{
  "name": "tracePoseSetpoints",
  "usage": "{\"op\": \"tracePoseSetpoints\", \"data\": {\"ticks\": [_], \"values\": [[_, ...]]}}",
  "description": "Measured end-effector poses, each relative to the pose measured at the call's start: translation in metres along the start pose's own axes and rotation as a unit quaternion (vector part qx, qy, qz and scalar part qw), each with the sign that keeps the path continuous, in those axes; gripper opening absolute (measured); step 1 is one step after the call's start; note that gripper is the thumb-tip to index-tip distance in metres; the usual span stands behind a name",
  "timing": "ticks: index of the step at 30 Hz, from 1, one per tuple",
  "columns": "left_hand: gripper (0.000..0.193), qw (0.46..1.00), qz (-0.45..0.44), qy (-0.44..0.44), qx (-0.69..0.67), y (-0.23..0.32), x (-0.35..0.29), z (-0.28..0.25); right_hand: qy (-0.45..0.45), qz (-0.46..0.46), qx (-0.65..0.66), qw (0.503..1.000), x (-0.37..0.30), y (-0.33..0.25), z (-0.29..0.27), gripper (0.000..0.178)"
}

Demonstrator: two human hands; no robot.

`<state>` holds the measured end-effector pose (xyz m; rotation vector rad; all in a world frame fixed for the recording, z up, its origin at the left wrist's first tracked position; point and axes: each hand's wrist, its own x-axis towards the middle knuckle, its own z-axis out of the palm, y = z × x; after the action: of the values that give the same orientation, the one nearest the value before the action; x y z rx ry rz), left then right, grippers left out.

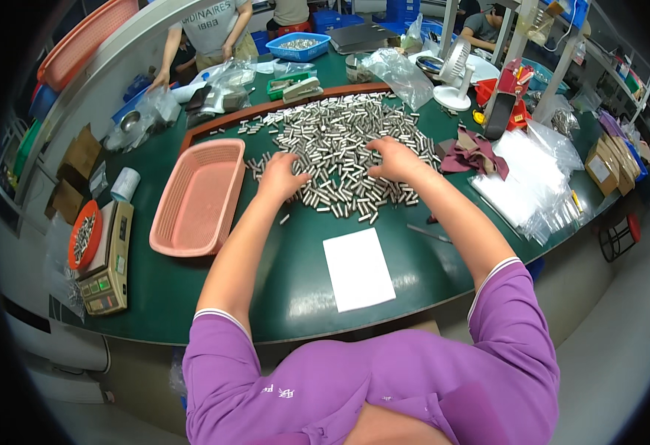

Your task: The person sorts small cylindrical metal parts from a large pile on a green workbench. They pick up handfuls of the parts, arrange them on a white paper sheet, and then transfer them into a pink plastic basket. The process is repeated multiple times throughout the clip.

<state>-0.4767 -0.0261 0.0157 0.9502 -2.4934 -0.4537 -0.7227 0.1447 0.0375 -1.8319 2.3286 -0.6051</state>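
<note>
A wide heap of small silvery metal cylinders (343,137) is spread over the green table (295,282). My left hand (280,178) rests at the heap's near left side, thumb apart from the fingers, fingertips among the pieces. On the right side, my right hand (397,160) touches the heap with thumb and fingers spread. Neither hand shows a piece gripped in it. One loose cylinder (284,219) lies apart near my left wrist. A white sheet of paper (360,269) lies on the table between my forearms.
A pink plastic basket (202,193) stands left of my left forearm. Further left, a scale (119,259) carries an orange bowl (75,252) of metal pieces. A white fan (455,74), maroon cloth (473,154) and plastic bags (529,178) lie to the right. Another person (210,30) stands across the table.
</note>
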Motion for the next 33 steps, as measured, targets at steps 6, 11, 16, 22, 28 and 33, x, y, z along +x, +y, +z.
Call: {"op": "tracePoseSetpoints", "data": {"ticks": [6,11,16,22,28,33], "values": [[0.105,0.987,-0.053,-0.084,0.126,0.004,0.088,0.043,-0.032,0.05,-0.067,0.996,0.107,-0.001,0.008,0.097],[0.114,0.982,-0.039,-0.114,0.146,0.001,0.127,0.04,-0.049,0.005,-0.134,0.99,0.169,0.003,0.013,0.107],[0.107,0.982,-0.01,-0.153,0.108,-0.01,0.145,0.049,-0.112,-0.035,-0.097,0.988,0.184,0.008,0.027,0.085],[0.095,0.984,0.025,-0.159,0.076,-0.012,0.147,0.046,-0.171,-0.047,-0.146,0.973,0.176,-0.012,0.02,0.088],[0.067,0.988,0.045,-0.145,0.021,-0.014,0.14,0.052,-0.17,-0.059,-0.052,0.982,0.17,-0.007,0.036,0.078],[0.057,0.993,0.059,-0.105,0.021,-0.012,0.133,0.059,-0.131,-0.083,-0.014,0.988,0.164,-0.003,0.039,0.066]]}}
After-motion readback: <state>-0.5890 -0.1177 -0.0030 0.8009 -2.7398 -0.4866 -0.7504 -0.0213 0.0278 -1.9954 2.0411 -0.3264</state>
